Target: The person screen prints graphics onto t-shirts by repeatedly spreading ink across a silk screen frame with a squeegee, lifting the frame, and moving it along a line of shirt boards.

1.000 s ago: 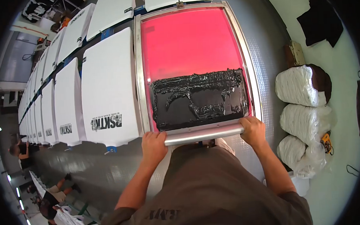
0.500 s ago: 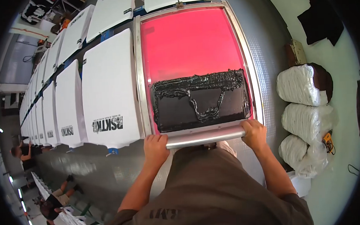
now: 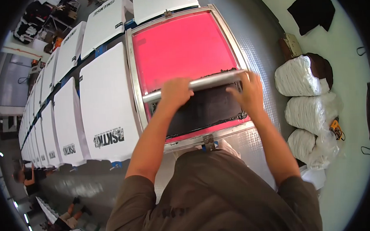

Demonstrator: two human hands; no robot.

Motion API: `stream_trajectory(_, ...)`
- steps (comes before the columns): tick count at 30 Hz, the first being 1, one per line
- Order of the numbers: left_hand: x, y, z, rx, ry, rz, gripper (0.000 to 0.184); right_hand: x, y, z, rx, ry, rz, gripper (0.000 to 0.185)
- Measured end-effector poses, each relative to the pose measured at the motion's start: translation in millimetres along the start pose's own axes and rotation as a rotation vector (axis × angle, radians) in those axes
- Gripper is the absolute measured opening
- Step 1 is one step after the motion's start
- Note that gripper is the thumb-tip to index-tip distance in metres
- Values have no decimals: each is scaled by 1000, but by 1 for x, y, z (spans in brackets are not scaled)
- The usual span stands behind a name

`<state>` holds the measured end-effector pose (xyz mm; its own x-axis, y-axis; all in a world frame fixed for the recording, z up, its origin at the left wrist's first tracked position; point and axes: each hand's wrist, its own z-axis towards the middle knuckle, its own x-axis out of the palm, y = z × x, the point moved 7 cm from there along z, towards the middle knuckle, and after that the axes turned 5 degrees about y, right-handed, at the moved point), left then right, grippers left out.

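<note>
A metal-framed screen (image 3: 165, 50) with a pink surface lies in front of me. Across its middle rests a silver squeegee bar (image 3: 216, 80). My left hand (image 3: 176, 92) is closed round the bar left of its centre. At the bar's right end is my right hand (image 3: 250, 91), its fingers over the bar and its thumb apart below it. Black ink (image 3: 205, 108) covers the lower part of the screen, below the bar. A metal clamp (image 3: 209, 142) sits at the frame's near edge.
White shirts (image 3: 106, 102) with black print lie on boards in rows to the left. Plastic-wrapped bundles (image 3: 304, 114) and a yellow tool (image 3: 336, 129) are at the right, below a black cloth (image 3: 312, 11). Other people (image 3: 28, 176) are at the lower left.
Both hands and the bar have moved forward, from the screen's near edge to its middle. The near edge of the frame and its clamp now show. The view has shifted slightly.
</note>
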<state>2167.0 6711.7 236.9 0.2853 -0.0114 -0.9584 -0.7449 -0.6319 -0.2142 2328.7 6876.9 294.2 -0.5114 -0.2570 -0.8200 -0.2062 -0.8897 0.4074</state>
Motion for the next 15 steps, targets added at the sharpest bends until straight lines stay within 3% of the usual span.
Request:
stream_trajectory(1, -11, 6, 8, -17, 77, -66, 41, 3, -3, -28, 121, 105, 138, 38)
stream_trajectory(2, -18, 13, 16, -10, 115, -92, 40, 27, -8, -60, 435, 524, 367, 25)
stream_trajectory(3, -25, 19, 20, -3, 146, -114, 38, 57, -12, -107, 475, 762, 569, 35)
stream_trajectory(4, -33, 23, 20, -10, 166, -131, 39, 69, 1, -144, 543, 1168, 561, 49)
stream_trajectory(5, -45, 23, 20, 7, 162, -113, 39, 90, 6, -180, 505, 1385, 528, 61)
stream_trajectory(6, -56, 24, 15, 0, 116, -138, 39, 93, 21, -189, 435, 1364, 564, 68)
stream_trajectory(8, -69, 18, 9, -52, 94, -156, 37, 124, 30, -221, 523, 1192, 896, 59)
stream_trajectory(12, -41, 12, 3, -36, -44, -73, 41, 133, 30, -223, 777, 1128, 1019, 24)
stream_trajectory(15, -4, 5, -20, -33, -115, 63, 36, 138, 31, -224, 742, 985, 1089, 27)
